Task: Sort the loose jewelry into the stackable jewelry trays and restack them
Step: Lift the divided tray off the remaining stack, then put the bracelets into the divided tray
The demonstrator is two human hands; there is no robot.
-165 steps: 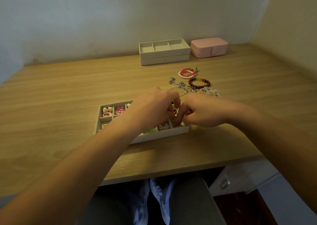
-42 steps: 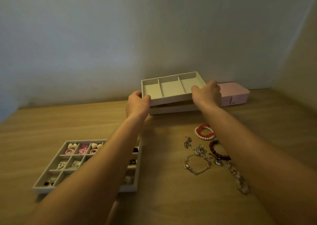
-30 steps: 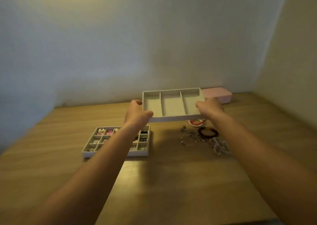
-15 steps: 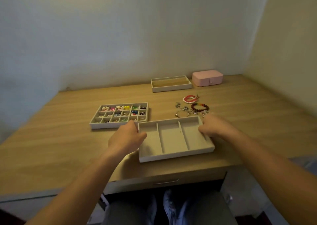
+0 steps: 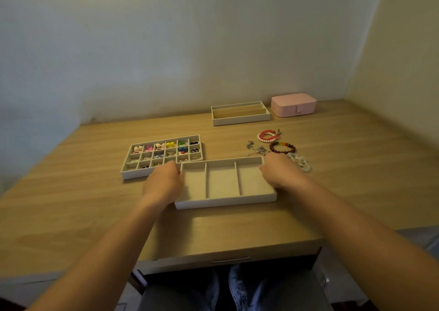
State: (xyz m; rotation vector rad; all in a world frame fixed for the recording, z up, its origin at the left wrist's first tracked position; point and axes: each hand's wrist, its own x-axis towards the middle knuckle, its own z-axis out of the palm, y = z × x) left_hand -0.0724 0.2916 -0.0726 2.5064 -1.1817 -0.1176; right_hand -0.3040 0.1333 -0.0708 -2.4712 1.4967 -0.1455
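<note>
A beige three-compartment tray [image 5: 222, 201] lies flat on the wooden desk [image 5: 71, 204] in front of me, with nothing in it. My left hand [image 5: 164, 183] grips its left end and my right hand [image 5: 278, 171] grips its right end. To the left and behind it sits a many-celled tray [image 5: 126, 174] filled with small earrings and rings. Loose bracelets lie right of the trays: a red and pearl one [image 5: 267, 136], a dark beaded one [image 5: 282, 147], a pale one [image 5: 300, 163], and silver chains [image 5: 255, 148].
A long-slot tray [image 5: 240, 120] stands at the back of the desk near the wall. A pink jewelry box [image 5: 293, 105] sits to its right. The desk's front edge and a drawer handle [image 5: 229, 259] are just below my forearms.
I lifted the three-compartment tray off the back stack with both hands, carried it toward me and set it down on the desk. The long-slot tray stays at the back.
</note>
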